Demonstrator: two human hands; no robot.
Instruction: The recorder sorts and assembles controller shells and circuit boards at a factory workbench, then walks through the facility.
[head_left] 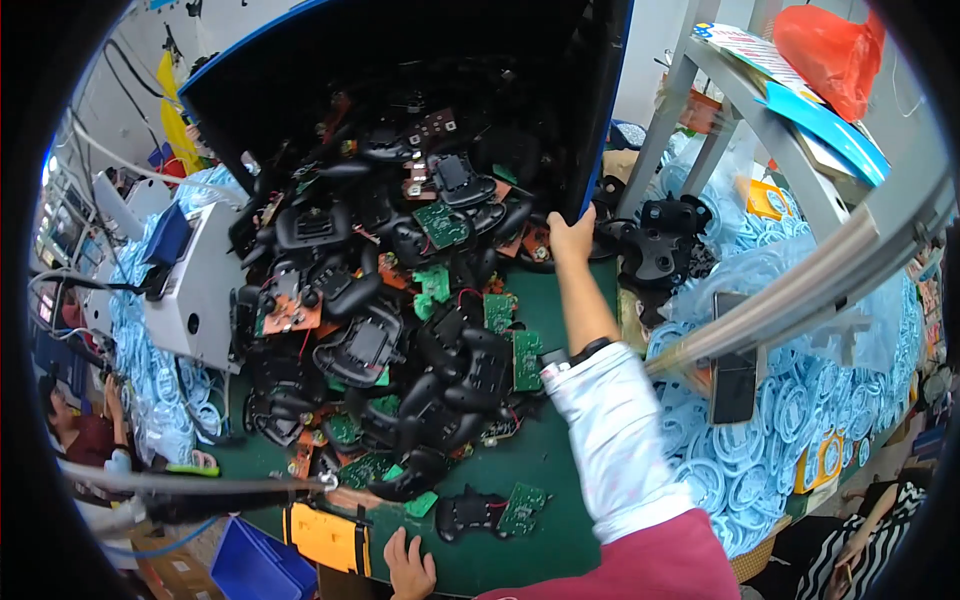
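Note:
A large black bin (400, 40) with a blue rim lies tipped on its side, its mouth toward me. My right hand (572, 238), arm stretched forward, grips the bin's rim at the right. A heap of black game controller shells (360, 345) spreads from the bin onto the green tabletop (480, 565). Green circuit boards (527, 360) and orange-red boards (292, 312) are mixed in, some with wires. One controller half (470, 514) with a green board (522, 509) attached lies apart, close to me. My left hand (410, 567) rests at the near table edge, fingers apart, holding nothing.
Light-blue plastic rings (735, 480) are piled at the right, with a dark phone (734, 385) above them. A metal rack (770, 130) stands behind. Left are a grey machine box (200, 290), a yellow-orange case (327, 538) and a blue crate (260, 570). Other people sit at both sides.

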